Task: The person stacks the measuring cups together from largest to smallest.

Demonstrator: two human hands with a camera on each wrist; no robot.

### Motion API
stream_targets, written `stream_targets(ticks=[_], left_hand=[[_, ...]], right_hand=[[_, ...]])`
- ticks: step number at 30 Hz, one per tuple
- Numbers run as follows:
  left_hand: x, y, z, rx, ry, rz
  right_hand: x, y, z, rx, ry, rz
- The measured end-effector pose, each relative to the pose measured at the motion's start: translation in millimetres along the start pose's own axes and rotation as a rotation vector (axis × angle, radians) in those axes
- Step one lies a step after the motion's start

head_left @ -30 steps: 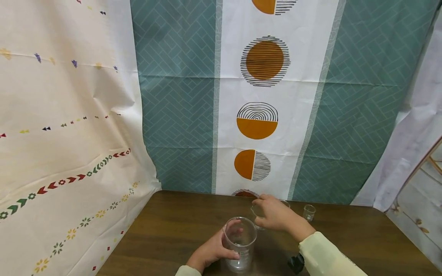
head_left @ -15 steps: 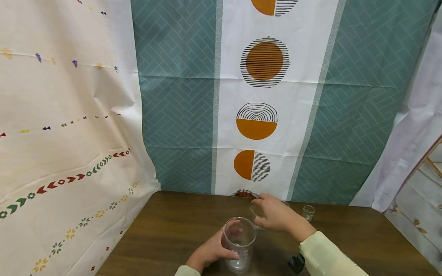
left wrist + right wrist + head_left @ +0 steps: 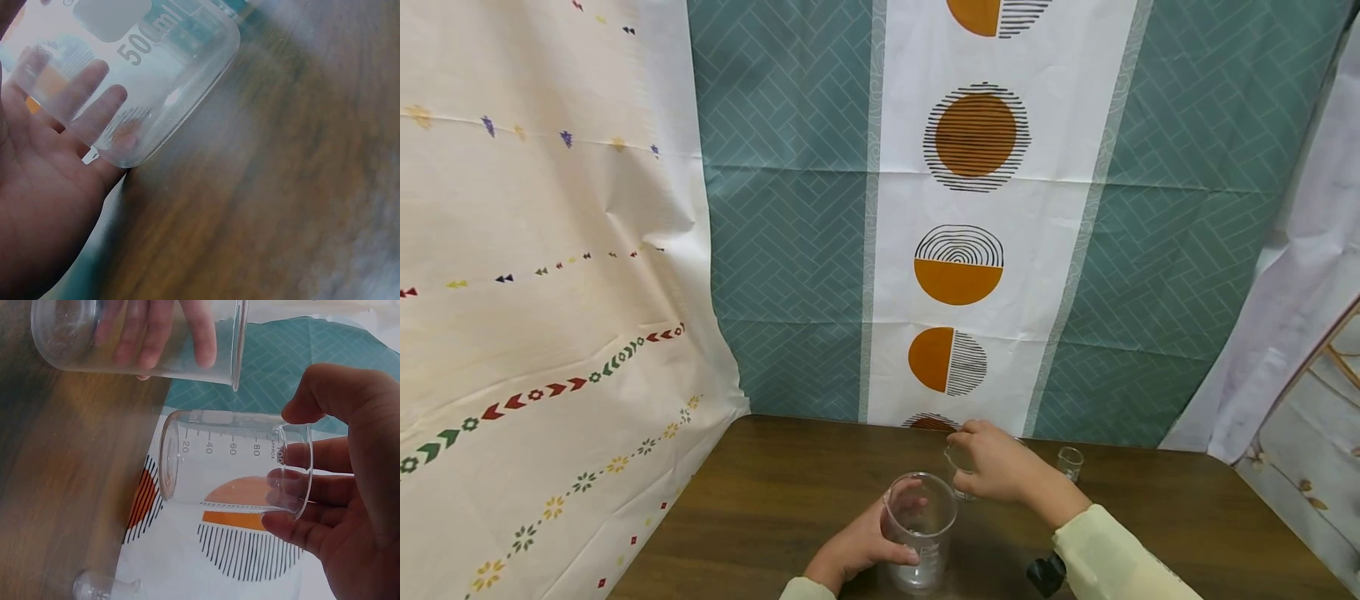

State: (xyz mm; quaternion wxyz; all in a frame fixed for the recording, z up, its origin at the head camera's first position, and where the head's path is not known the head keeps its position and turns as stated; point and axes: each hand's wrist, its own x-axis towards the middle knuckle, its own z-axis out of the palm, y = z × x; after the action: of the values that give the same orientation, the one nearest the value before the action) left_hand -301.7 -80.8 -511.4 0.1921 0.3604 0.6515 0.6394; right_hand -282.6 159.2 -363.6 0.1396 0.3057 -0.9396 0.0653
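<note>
My left hand grips a large clear glass beaker from its left side. That beaker stands upright on the wooden table, and "500ml" is printed on its wall in the left wrist view. Just beyond it, my right hand holds a smaller clear beaker near the rim, thumb on one side and fingers on the other. Its scale runs from 20 upward in the right wrist view. Both beakers look to have no contents. Whether the smaller one's base touches the table, I cannot tell.
A tiny glass beaker stands at the back right of the brown table. Behind my right hand, another glass rim partly shows. Patterned cloths hang at the back and left.
</note>
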Motion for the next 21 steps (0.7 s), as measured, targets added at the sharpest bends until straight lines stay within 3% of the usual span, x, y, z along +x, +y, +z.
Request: stream_targets(ticks=[21], left_hand=[[1.4,-4.3,-1.2,0.0,-0.009,0.03]], right_hand=[[-1.0,-3.0,-9.3,-0.004,-0.006,0.004]])
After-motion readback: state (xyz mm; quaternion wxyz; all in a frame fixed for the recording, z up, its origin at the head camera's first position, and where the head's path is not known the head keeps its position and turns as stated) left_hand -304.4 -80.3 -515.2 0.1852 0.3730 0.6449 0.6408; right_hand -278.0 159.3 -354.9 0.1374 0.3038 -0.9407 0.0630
